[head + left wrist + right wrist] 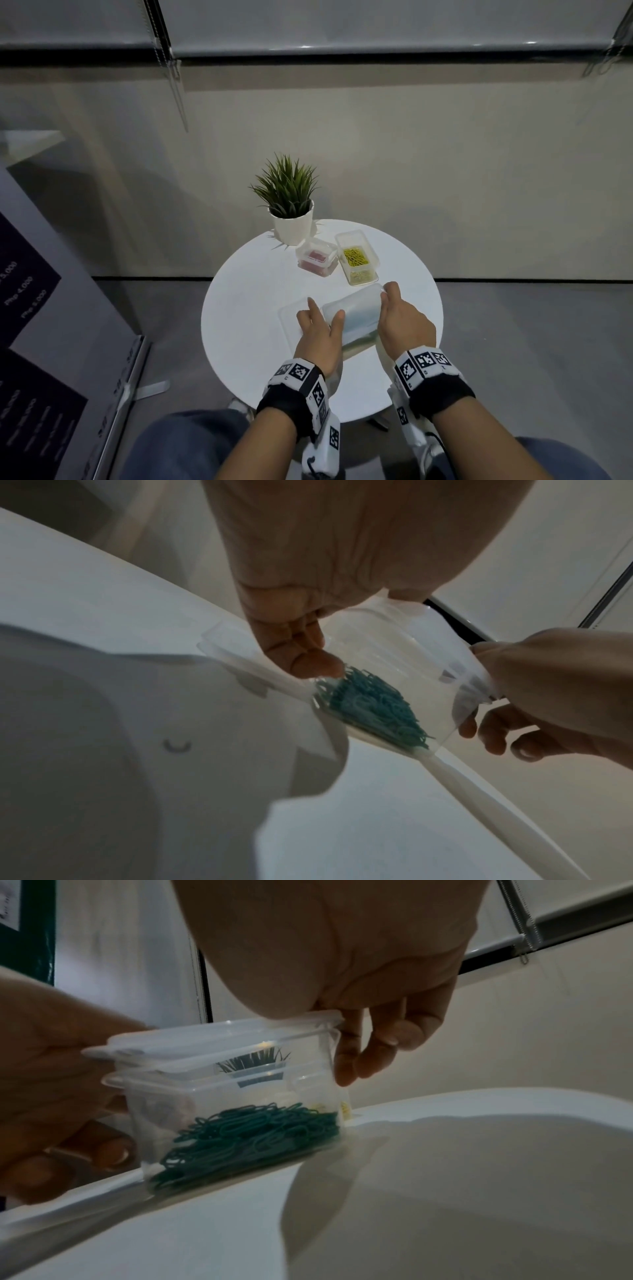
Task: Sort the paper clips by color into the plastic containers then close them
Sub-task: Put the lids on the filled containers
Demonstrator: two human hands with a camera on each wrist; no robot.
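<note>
- Clear plastic container (236, 1115) with green paper clips (250, 1137) piled in its bottom sits on the round white surface (246, 274), near the front edge, between both hands.
- Translucent plastic lid (219, 1039) lies on top of that container, tilted, not seated flat: right side is at the rim, left side rides higher.
- Left hand (318, 337) grip: thumb on top of the lid's left end, curled fingers (109, 1150) against the container's left wall; index finger points forward, free.
- Right hand (400, 322) grip: palm over the lid's right end, fingertips (346, 1069) curled down over the right rim, holding it.
- Second clear lid (291, 322) lies flat on the surface just left of the container, partly under the left hand.
- Small clear container with red clips (315, 261) is lidded, near the far edge.
- Taller clear container with yellow clips (357, 262) stands open, just right of the red one.
- White pot with a green spiky plant (289, 209) stands behind them.
</note>
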